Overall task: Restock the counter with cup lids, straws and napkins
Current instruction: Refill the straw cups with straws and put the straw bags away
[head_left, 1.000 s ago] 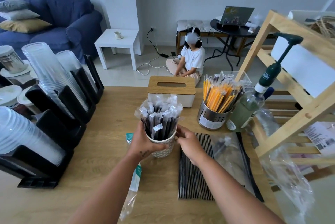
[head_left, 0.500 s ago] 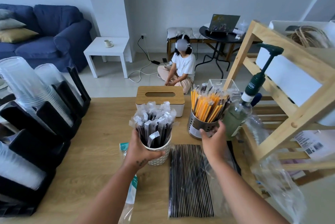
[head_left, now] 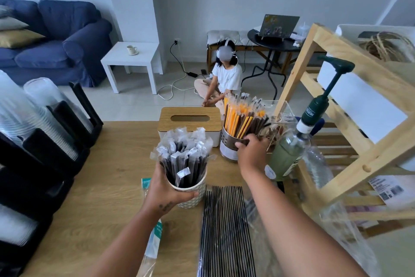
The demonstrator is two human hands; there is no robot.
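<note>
1. Straws first: the black straws (head_left: pixel 184 153) are packed upright in the cup (head_left: pixel 195 200). It's gripped round its side by the left hand (head_left: pixel 167 189), front-middle of the counter (head_left: pixel 101 164). Whether its base is actually set down can't be told.
2. The holder (head_left: pixel 228 147), stuffed with orange straws (head_left: pixel 238 117), is found just behind and to the right of the cup. It's right beside the tissue box (head_left: pixel 189 117), with the bottle (head_left: pixel 289 153) close on its other side.
3. The holder's near rim is grabbed by the right hand (head_left: pixel 251 151), fingers curled over the edge. So the hands are kept apart, each clamped on its own container.
4. The relation that matters: both containers have their long axis vertical, with the straws fanned out a bit at the top. The holder lies forward-right of the cup, so it's best reached by the right hand, which is already on it. The left is taken up with the cup.
5. Best guess: the holder is about to be shifted so the two lots of straws can be lined up by the tissue box. With the bottle so near, a bump could easily be caused.
6. Changes: a second ago both hands were wrapped on the cup. Half a second ago the right was stretched out flat towards the holder, not yet closed. Now it's gripped. The cup has been kept in the left hand throughout.
</note>
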